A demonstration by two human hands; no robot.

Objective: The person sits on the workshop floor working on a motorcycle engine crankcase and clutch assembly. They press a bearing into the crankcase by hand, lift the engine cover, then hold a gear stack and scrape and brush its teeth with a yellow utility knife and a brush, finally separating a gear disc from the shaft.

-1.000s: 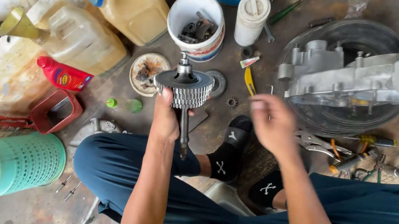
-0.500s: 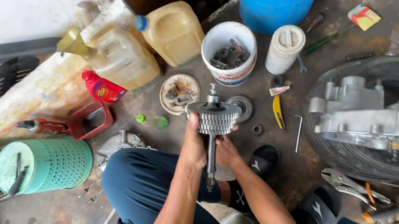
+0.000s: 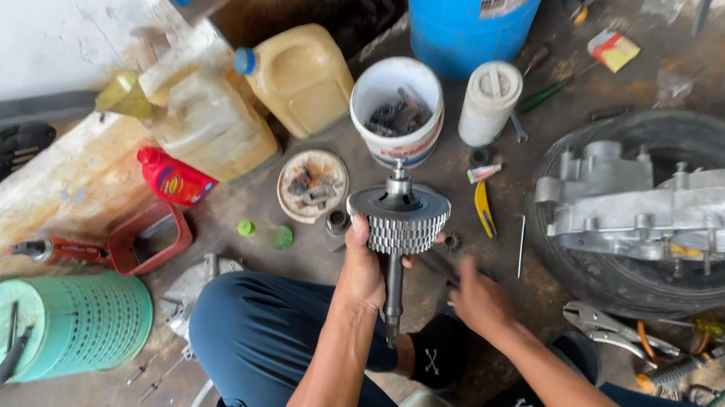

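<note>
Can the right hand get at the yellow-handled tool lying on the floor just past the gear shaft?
Probably yes. The right hand is empty and low over the floor, and the yellow-handled tool lies uncovered just beyond it. The left hand holds the steel gear shaft off to one side.

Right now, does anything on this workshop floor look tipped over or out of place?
Yes. The green perforated basket lies on its side at lower left, and the red bottle lies flat. The left hand holds the gear shaft upright.
</note>
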